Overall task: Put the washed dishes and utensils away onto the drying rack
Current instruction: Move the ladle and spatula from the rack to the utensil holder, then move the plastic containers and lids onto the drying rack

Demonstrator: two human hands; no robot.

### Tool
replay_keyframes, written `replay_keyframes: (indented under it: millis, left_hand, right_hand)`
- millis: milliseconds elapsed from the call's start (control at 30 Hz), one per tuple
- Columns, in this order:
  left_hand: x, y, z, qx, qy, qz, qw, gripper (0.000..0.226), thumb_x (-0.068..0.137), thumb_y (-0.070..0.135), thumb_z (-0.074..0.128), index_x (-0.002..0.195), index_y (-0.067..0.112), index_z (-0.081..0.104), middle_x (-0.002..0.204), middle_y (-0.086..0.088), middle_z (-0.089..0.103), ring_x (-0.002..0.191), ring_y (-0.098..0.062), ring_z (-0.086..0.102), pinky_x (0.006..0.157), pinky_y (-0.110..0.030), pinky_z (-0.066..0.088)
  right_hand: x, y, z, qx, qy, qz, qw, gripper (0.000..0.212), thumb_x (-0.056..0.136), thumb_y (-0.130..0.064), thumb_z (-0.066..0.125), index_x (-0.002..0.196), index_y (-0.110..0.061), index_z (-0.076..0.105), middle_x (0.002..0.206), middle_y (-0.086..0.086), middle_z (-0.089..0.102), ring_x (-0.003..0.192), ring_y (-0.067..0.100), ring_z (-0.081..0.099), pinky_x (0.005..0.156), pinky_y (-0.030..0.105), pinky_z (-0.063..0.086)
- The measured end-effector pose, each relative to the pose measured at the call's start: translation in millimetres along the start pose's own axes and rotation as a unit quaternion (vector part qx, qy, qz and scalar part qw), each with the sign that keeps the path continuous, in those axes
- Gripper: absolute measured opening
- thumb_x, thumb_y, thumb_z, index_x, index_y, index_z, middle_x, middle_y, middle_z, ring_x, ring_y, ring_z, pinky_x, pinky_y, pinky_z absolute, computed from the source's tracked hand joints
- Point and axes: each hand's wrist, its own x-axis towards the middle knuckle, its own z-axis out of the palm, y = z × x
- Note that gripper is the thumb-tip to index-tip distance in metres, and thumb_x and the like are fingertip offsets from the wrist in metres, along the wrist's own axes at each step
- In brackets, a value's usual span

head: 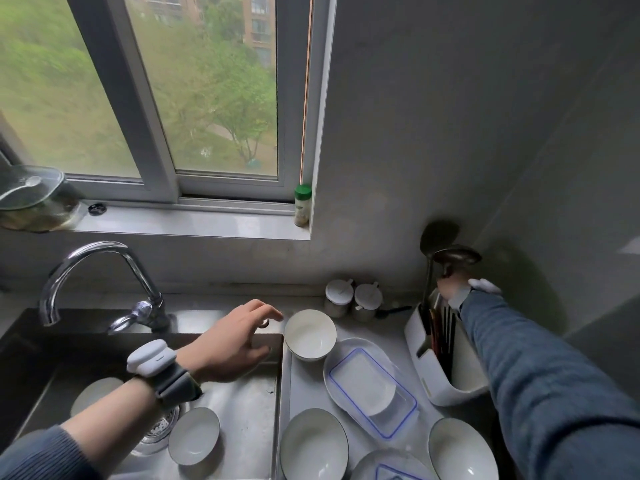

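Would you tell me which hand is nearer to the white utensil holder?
Right. The right hand grips a ladle just above the utensil holder; the left hand hovers over the sink, beyond a bowl.

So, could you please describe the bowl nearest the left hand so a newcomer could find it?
Start at the steel sink and go to its back right corner. A white bowl stands upright there on the counter, beside the left hand. Unlike the other bowls, it is next to two lidded jars.

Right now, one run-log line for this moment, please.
right hand grips ladle over utensil holder | left hand open above sink | bowls remain in sink
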Motion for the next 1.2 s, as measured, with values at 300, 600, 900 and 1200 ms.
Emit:
replay_keyframes:
  millis: [300,600,900,1200]
  left_hand:
    - [-6.0,-5.7,-1.1,-0.011,0.000,-0.014,1.000,0.043,0.088,0.024,0.068,0.128,0.035,0.056,0.130,0.019,0.045,0.115,0.003,0.051,0.086,0.004,0.031]
    - [-34.1,-34.3,-3.7,-0.001,-0.015,-0.057,0.998,0.043,0.087,0.029,0.069,0.127,0.038,0.055,0.128,0.016,0.045,0.111,-0.007,0.055,0.100,-0.027,0.046]
    - [-120.1,-89.7,7.0,0.006,-0.013,-0.161,0.987,0.042,0.086,0.028,0.070,0.127,0.027,0.061,0.125,0.011,0.051,0.105,-0.005,0.056,0.101,-0.023,0.046]
    - [-243.2,-145.9,25.1,-0.023,-0.008,-0.330,0.944,0.046,0.088,0.025,0.066,0.134,0.025,0.056,0.128,0.007,0.051,0.121,-0.011,0.054,0.108,-0.025,0.042]
  right_hand:
    - [-10.6,-14.5,-0.1,0.013,-0.040,-0.010,0.999,0.044,0.099,-0.012,0.053,0.139,0.006,0.049,0.141,0.026,0.053,0.130,0.039,0.052,0.056,0.015,0.027]
    - [-89.3,-64.9,28.5,-0.015,0.066,-0.147,0.987,0.036,0.082,-0.016,0.061,0.117,-0.011,0.059,0.128,0.014,0.056,0.122,0.035,0.053,0.103,0.039,0.045]
    - [-251.5,-131.0,141.5,-0.034,-0.139,-0.374,0.916,0.023,0.087,-0.022,0.054,0.109,-0.027,0.061,0.115,-0.005,0.062,0.106,0.021,0.062,0.087,0.032,0.047]
    - [-347.4,-139.7,245.5,-0.078,-0.290,-0.437,0.848,0.031,0.087,-0.036,0.055,0.116,-0.030,0.058,0.120,-0.007,0.061,0.111,0.018,0.060,0.095,0.034,0.049]
